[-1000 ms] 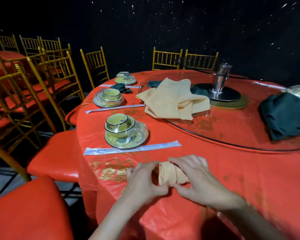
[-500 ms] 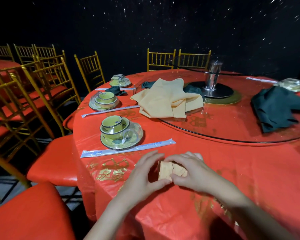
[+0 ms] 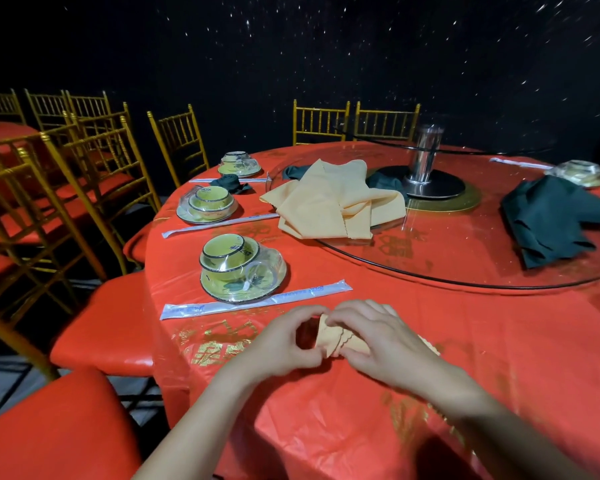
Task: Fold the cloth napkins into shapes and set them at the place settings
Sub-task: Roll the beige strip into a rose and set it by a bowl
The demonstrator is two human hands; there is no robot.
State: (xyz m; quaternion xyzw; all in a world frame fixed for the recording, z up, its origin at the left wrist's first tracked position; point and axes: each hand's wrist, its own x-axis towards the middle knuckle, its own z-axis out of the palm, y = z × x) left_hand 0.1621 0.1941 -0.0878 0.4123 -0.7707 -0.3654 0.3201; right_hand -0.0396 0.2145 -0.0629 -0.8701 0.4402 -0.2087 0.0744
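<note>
**Head view, hands at the near table edge.** The left hand (image 3: pixel 284 344) had its forefinger and thumb curled into a narrow ring, and we saw both tips pinching the left end of a small folded peach cloth napkin with a scalloped edge (image 3: pixel 336 337). The right hand (image 3: pixel 381 341) covered the napkin's other end, fingers bent down onto the cloth and thumb tucked beneath, so both hands gripped it. The napkin lay on the red plastic tablecloth with gold motifs (image 3: pixel 499 341), near a long white paper chopstick sleeve (image 3: pixel 257 299).

**Writing.** We noted blue print on that sleeve and black characters on the clear wrap of the nearest yellow-green bowl-and-saucer set (image 3: pixel 239 268). Both were too small to read.

**Counts.** We counted four wrapped bowl-and-saucer sets and four chopstick sleeves. One heap of loose peach napkins (image 3: pixel 329 202) lay on the round glass turntable (image 3: pixel 430 251). One heap of dark green napkins (image 3: pixel 548 220) lay on its right side, and more green cloth showed behind the peach heap. We could not count the cloths within either heap. One small rolled green napkin (image 3: pixel 231 183) sat between the two farther settings on the left. Two gold chairs (image 3: pixel 321 121) stood at the far side.
</note>
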